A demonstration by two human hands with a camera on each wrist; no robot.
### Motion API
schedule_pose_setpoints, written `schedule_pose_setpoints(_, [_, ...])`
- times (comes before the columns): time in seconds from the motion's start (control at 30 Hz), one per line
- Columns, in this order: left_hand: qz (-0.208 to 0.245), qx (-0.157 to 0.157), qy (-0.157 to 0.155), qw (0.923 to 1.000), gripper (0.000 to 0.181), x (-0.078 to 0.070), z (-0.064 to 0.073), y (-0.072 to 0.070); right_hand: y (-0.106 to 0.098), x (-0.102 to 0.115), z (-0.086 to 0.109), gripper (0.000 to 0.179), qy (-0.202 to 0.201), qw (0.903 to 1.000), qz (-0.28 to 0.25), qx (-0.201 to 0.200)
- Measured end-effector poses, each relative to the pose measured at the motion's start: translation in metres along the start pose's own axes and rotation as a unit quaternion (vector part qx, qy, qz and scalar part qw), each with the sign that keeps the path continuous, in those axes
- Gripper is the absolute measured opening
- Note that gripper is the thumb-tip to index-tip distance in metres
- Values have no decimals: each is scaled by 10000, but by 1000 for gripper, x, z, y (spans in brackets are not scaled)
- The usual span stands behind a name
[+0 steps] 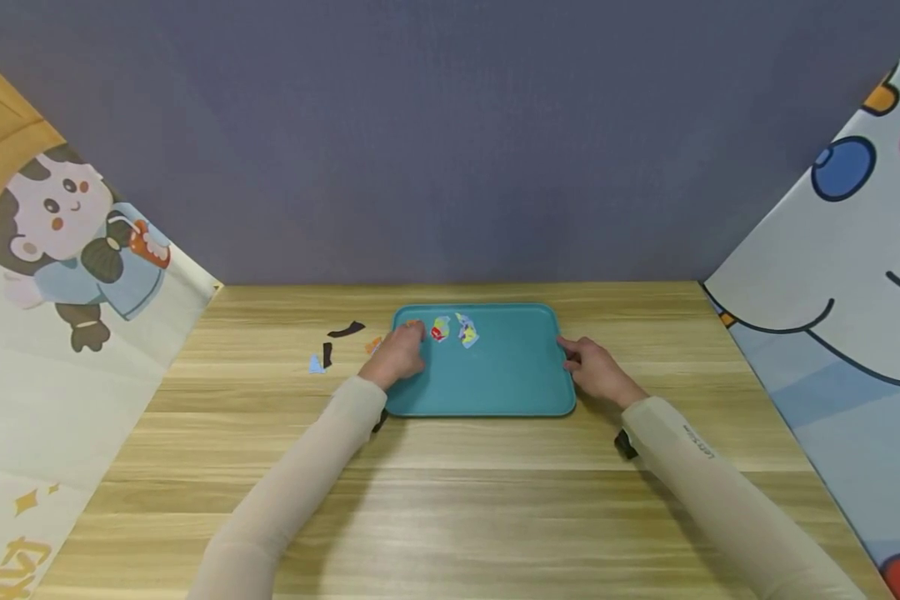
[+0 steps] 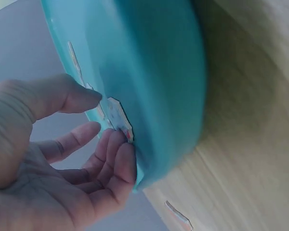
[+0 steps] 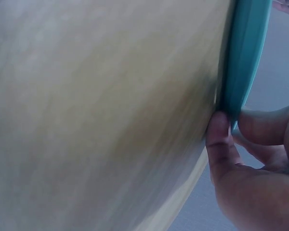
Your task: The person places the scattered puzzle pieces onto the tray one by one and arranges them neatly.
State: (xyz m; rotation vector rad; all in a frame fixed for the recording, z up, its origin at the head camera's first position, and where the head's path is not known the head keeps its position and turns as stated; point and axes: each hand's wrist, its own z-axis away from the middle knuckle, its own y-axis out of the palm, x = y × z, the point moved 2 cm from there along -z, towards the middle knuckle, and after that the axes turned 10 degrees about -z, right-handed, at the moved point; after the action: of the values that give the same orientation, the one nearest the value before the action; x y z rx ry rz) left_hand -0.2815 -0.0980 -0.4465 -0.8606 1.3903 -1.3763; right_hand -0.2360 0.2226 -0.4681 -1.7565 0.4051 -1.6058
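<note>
A turquoise tray (image 1: 495, 392) lies on the wooden table. My left hand (image 1: 399, 357) reaches over its left edge, thumb and index finger apart. In the left wrist view its loosely bent fingers (image 2: 118, 163) come right up to a flat printed piece (image 2: 120, 118) on the tray, with nothing pinched between thumb and index. My right hand (image 1: 596, 369) pinches the tray's right rim between thumb and fingers. Two colourful printed pieces, one with red (image 1: 439, 329) and one with yellow and purple (image 1: 467, 332), lie flat at the tray's upper left.
Left of the tray, two dark strips (image 1: 347, 329), a light blue piece (image 1: 316, 364) and an orange piece (image 1: 373, 343) lie on the table (image 1: 450, 508). A grey-blue wall (image 1: 450, 150) rises behind the table, and cartoon-printed panels (image 1: 810, 283) stand at both sides.
</note>
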Motion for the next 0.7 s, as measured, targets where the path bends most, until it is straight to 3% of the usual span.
schedule_pose_setpoints(0.33, [306,-185,55,9993,39,8,16,-13,0,2,1,47,13,10000,19,34])
schedule_pose_setpoints(0.47, [455,-325,261,9981,42,17,23,-21,1,2,0,47,20,10000,13,27])
schedule_pose_setpoints(0.7, [652,-551,309,9959,38,39,37,-27,0,0,0,48,91,10000,18,34])
